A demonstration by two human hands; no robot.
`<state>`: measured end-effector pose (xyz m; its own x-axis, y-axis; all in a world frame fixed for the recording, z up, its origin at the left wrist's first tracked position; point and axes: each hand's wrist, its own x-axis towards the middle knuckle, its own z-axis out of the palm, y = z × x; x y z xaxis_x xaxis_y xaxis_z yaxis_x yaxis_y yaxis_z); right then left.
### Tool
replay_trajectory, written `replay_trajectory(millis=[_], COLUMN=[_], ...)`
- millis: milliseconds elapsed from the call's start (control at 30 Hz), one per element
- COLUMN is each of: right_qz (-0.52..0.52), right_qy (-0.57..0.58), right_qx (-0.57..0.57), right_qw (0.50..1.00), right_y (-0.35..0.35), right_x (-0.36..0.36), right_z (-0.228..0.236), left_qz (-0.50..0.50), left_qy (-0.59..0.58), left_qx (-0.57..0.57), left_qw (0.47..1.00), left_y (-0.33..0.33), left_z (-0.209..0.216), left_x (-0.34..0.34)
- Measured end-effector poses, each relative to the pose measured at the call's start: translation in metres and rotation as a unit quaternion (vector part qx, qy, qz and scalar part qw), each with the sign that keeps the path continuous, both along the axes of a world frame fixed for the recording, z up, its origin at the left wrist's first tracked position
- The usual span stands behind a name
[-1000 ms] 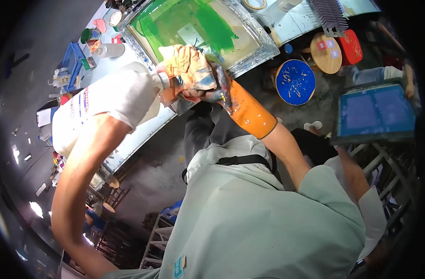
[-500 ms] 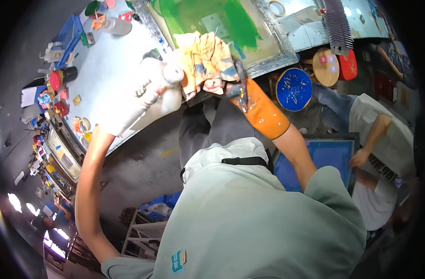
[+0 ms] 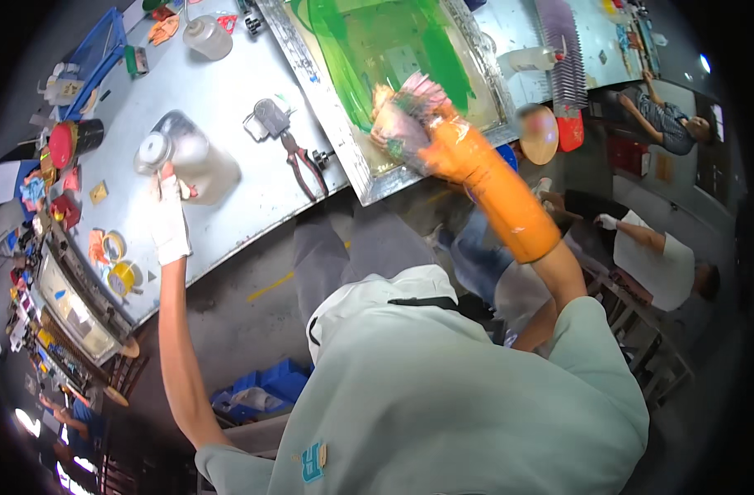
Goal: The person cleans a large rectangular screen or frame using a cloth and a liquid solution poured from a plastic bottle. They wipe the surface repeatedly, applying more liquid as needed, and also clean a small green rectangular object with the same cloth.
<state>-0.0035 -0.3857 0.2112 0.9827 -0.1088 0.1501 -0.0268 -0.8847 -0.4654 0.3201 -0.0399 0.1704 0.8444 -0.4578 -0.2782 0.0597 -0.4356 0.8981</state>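
Note:
My left hand (image 3: pixel 172 216), in a white glove, is at the neck side of a translucent plastic jug (image 3: pixel 208 169) with a white cap. Its fingers close on the jug, which stands on the table. My right hand (image 3: pixel 450 142) wears a long orange rubber glove smeared with ink and is partly blurred. It grips a crumpled, stained rag (image 3: pixel 400 134) against the lower part of a screen printing frame (image 3: pixel 369 191). Green ink (image 3: pixel 336 45) streaks the mesh above the rag.
Pliers (image 3: pixel 304 167) and a dark clamp (image 3: pixel 270 118) lie between jug and frame. A squeeze bottle (image 3: pixel 207 38), a blue tray (image 3: pixel 105 58) and a red-lidded can (image 3: pixel 63 143) stand at left. Stools (image 3: pixel 539 136) and co-workers (image 3: pixel 653 256) are at right.
My left hand has moved the jug left, away from the rag, and it now stands upright on the table. My right hand has brought the rag up and right onto the screen.

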Motion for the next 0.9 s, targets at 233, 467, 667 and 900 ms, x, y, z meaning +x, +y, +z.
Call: replay_trajectory(millis=[233,467,667,900], right_qz=[-0.109,-0.093,-0.101,-0.290], right_qy=[-0.102,-0.045,0.009,0.108], right_qx=[-0.094,-0.115,-0.024,-0.177], right_qw=[0.984,0.988,0.995,0.934], right_y=[0.025,0.015,0.021,-0.019], right_x=[0.075,0.060,0.022,0.192], right_z=[-0.082,-0.060,-0.088,-0.082], left_qz=[0.088,0.057,0.224,0.168], left_qy=[-0.033,-0.117,0.041,0.362], left_qx=[-0.102,0.060,-0.113,0.022], left_qw=[0.990,0.990,0.967,0.917], left_y=[0.045,0.075,0.109,0.067], left_z=[-0.038,-0.042,-0.080,-0.130], left_x=[0.012,0.002,-0.028,-0.089])
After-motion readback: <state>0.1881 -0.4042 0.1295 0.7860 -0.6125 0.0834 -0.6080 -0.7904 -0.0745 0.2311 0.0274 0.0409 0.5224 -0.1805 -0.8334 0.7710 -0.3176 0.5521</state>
